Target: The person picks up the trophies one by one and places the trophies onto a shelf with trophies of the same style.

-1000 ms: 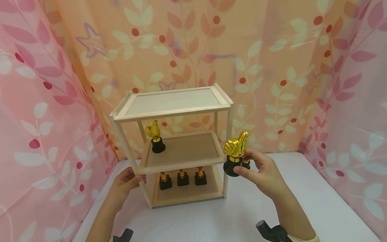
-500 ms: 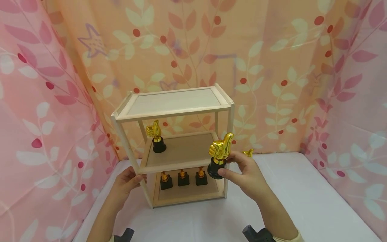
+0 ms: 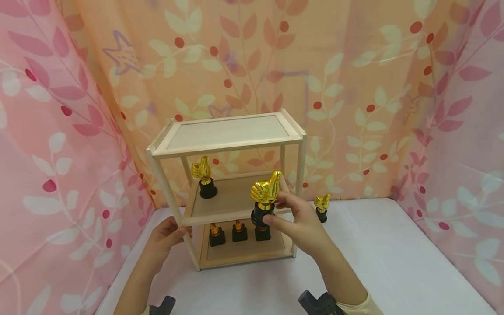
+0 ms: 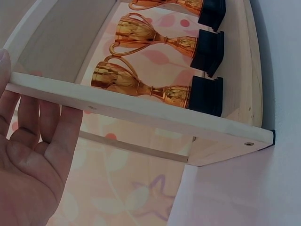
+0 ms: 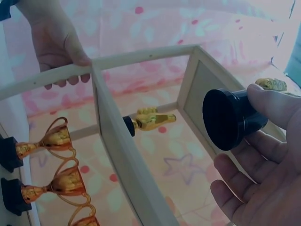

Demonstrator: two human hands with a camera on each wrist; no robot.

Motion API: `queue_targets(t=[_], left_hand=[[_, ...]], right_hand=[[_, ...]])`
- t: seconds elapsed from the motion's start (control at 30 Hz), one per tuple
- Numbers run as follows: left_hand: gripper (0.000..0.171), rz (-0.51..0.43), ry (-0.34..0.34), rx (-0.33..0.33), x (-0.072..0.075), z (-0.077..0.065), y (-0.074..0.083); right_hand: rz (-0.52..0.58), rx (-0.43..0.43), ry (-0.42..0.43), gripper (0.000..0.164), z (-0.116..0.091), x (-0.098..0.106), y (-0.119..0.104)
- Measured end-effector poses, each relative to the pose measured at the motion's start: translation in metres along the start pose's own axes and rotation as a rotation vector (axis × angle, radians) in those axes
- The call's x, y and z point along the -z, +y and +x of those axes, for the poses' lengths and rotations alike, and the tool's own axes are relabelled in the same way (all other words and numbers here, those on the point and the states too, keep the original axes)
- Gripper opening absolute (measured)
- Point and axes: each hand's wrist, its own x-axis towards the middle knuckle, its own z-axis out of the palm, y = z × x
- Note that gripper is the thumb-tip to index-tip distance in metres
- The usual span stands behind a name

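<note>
A: Step?
B: Shelving, apparently: right grip (image 3: 300, 225) pinched the thumb trophy (image 3: 265, 191) upright near the middle shelf (image 3: 232, 194); left grip (image 3: 161, 237) held the rack post (image 3: 166, 188).
A: Next?
B: Likely called for lowering it there.

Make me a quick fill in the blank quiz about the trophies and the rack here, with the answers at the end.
1. The right hand holds a thumbs-up trophy whose base is coloured ____.
2. The bottom shelf of the wooden rack bears cup trophies, ____ in number.
3. Of the rack's levels, a second thumbs-up trophy stands on the ____ one.
4. In the head view, a third thumbs-up trophy stands to the rack's ____.

Missing words: black; three; middle; right.
</note>
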Motion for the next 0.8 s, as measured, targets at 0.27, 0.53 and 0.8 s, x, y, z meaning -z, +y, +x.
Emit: queue_targets(t=[0.27,0.53,0.8], left_hand=[[0.008,0.019,0.014,0.016,-0.001,0.0,0.001],[0.009,0.007,0.006,0.018,-0.001,-0.002,0.0],[0.01,0.006,-0.001,0.0,-0.001,-0.001,0.001]], right_hand=[[-0.016,-0.073,-0.018,0.045,0.01,-0.014,-0.006],[0.018,-0.081,-0.036,0.048,0.024,-0.026,-0.008],[-0.067,-0.087,-0.018,0.047,0.039,-0.037,-0.009]])
